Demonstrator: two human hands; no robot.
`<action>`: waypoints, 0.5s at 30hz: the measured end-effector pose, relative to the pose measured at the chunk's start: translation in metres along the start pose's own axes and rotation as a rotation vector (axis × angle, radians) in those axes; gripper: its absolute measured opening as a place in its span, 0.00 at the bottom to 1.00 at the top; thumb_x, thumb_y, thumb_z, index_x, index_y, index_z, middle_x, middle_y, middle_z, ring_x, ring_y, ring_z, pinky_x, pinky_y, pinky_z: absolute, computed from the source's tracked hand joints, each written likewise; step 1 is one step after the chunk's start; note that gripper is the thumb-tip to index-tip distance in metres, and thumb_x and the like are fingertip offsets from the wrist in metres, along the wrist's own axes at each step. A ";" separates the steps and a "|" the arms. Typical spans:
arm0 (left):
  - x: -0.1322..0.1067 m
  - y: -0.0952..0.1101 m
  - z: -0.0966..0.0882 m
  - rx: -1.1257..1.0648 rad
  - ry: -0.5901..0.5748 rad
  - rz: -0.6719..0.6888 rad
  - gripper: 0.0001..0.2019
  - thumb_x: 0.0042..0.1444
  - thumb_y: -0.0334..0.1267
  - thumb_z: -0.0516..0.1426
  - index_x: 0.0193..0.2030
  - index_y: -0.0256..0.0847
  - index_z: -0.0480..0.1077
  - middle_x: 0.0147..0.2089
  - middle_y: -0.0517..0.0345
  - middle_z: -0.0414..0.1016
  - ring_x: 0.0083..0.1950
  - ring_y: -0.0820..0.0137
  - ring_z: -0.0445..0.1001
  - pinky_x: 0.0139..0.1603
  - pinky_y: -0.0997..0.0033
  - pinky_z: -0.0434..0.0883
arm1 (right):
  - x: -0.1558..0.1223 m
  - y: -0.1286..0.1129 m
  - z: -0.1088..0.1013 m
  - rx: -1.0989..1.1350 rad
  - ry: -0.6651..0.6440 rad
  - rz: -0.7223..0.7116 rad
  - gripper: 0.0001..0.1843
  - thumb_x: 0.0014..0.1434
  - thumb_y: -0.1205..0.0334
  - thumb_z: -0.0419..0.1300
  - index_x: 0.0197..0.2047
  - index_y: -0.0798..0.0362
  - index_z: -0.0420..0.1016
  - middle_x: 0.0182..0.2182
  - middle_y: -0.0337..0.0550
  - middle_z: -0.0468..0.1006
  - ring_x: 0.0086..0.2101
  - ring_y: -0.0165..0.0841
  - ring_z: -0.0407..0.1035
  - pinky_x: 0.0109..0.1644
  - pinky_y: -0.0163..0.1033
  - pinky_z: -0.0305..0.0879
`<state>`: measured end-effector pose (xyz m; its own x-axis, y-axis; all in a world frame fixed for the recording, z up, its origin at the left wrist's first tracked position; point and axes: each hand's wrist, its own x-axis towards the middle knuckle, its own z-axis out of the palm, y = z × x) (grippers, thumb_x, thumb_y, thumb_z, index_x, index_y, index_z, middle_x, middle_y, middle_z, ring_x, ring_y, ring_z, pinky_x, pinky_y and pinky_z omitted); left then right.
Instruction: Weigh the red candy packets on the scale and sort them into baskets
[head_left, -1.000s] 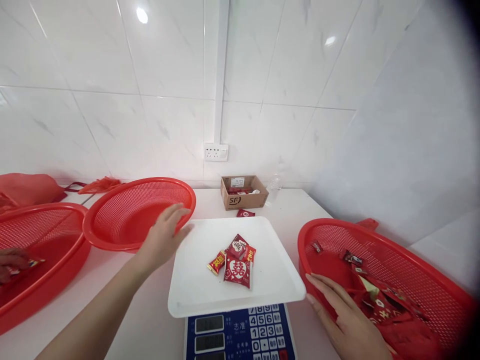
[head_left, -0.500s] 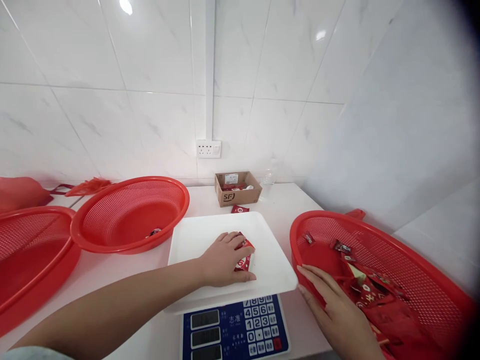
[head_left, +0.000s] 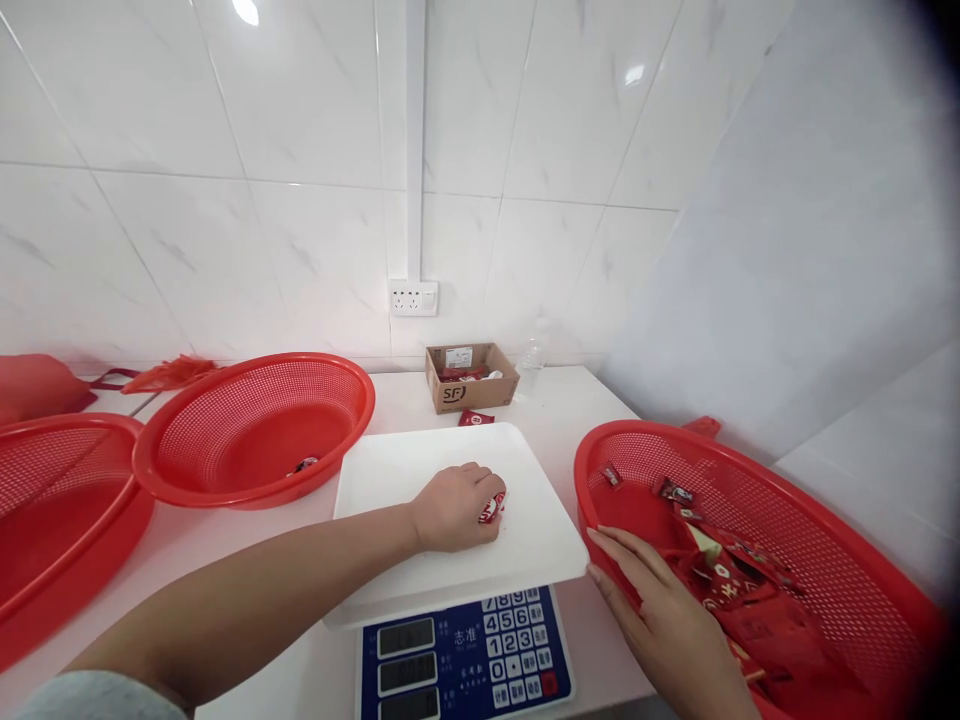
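Note:
My left hand point(head_left: 459, 508) is closed round a small red packet point(head_left: 492, 508) with white print, over the white tray point(head_left: 405, 460) of a weighing scale. Most of the packet is hidden by my fingers. Below the tray shows the scale's blue keypad panel point(head_left: 465, 640) with its display windows. My right hand point(head_left: 664, 615) rests open at the near left rim of a red basket point(head_left: 810, 490), fingers stretched out and its fingertips by the tray's right corner. In that basket lie red bags and packets point(head_left: 739, 590) and a few small wrapped pieces.
Two more red baskets stand on the left, one point(head_left: 255, 430) with a small dark item inside, the other point(head_left: 60, 520) cut off. At the back are a cardboard box point(head_left: 471, 378), a red packet point(head_left: 476, 418) and a clear bottle point(head_left: 534, 352). A socket point(head_left: 413, 298) is on the wall.
My left hand has gone from lying spread over the red packet to being closed round it. My right hand stays at the basket rim. The view has shifted slightly.

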<state>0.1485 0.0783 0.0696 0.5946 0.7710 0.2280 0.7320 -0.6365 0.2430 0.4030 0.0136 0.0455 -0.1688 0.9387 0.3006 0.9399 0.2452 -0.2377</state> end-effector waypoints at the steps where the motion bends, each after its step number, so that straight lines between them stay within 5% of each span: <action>1: 0.001 0.000 0.000 -0.010 0.012 -0.010 0.11 0.50 0.36 0.54 0.41 0.39 0.67 0.39 0.53 0.73 0.41 0.64 0.70 0.40 0.67 0.67 | 0.000 0.000 0.000 -0.004 0.004 -0.002 0.22 0.62 0.49 0.44 0.50 0.47 0.71 0.52 0.43 0.72 0.48 0.37 0.70 0.43 0.38 0.72; 7: -0.003 -0.014 -0.015 -0.058 0.110 -0.115 0.10 0.47 0.32 0.54 0.39 0.42 0.66 0.39 0.58 0.74 0.41 0.67 0.71 0.40 0.71 0.68 | 0.000 -0.001 -0.001 0.003 0.015 -0.012 0.21 0.61 0.50 0.44 0.49 0.47 0.71 0.52 0.43 0.72 0.47 0.38 0.71 0.41 0.39 0.73; 15: -0.038 -0.080 -0.087 0.045 0.315 -0.507 0.08 0.52 0.36 0.51 0.39 0.41 0.65 0.38 0.57 0.72 0.39 0.65 0.70 0.37 0.69 0.66 | 0.000 0.003 0.001 0.019 0.043 -0.038 0.22 0.60 0.48 0.45 0.48 0.46 0.73 0.51 0.43 0.73 0.46 0.40 0.72 0.38 0.40 0.74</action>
<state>0.0380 0.0982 0.1239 0.0452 0.9301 0.3644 0.9162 -0.1840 0.3560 0.4059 0.0143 0.0436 -0.1912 0.9174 0.3490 0.9270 0.2857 -0.2430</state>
